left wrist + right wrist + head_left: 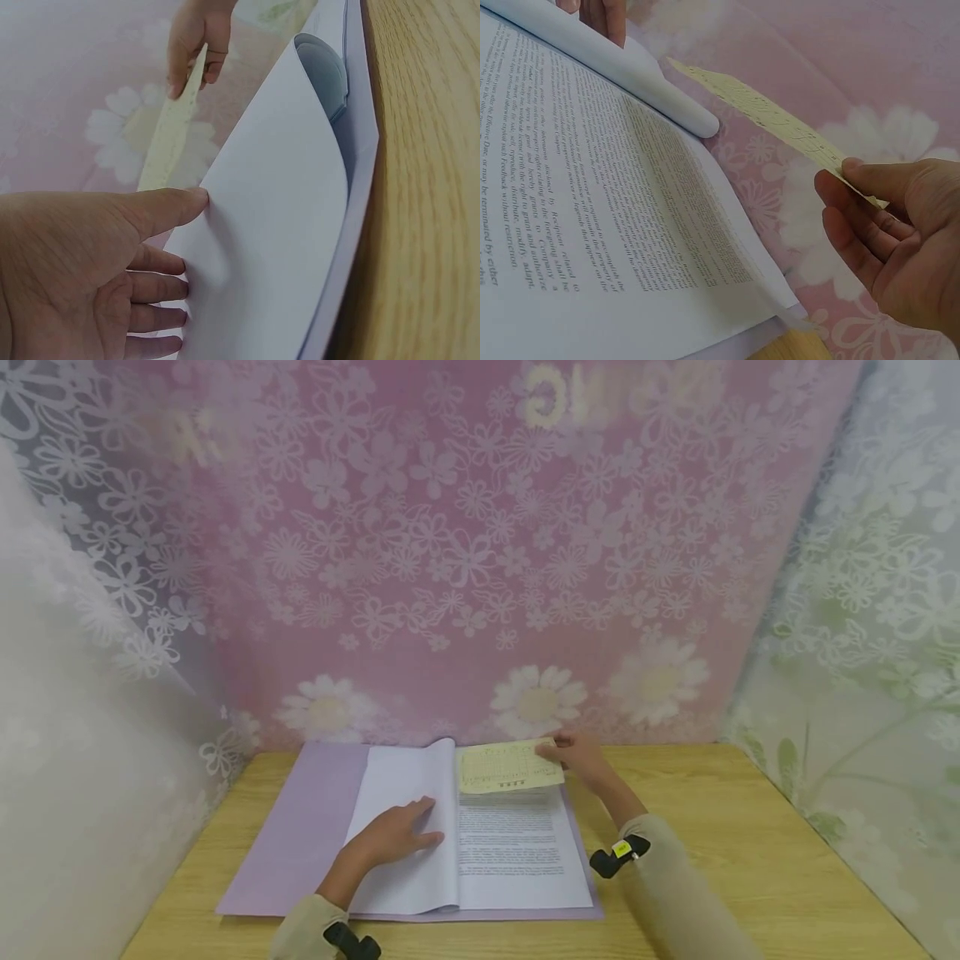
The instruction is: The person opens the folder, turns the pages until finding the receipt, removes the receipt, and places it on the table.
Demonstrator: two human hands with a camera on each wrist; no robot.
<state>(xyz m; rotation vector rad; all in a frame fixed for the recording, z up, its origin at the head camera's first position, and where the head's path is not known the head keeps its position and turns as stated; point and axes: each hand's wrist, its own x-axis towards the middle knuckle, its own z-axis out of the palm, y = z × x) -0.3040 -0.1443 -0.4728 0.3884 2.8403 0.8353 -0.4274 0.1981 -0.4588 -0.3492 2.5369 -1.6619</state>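
Note:
A purple folder (288,839) lies spread on the table with a stack of white pages inside. My right hand (583,762) pinches a yellow printed paper slip (502,767) between thumb and fingers at its right end. In the right wrist view the slip (761,112) is raised above the printed page (577,187). My left hand (392,835) rests on the turned-over white pages (397,772) left of the fold, its fingers extended. Those pages (262,157) bulge up in a curl along the fold in the left wrist view.
The wooden table (720,843) reaches out on both sides of the folder. A pink flowered cloth (465,593) stands behind the table's far edge, with paler flowered cloth (885,635) on the right. Small black devices are strapped to both wrists.

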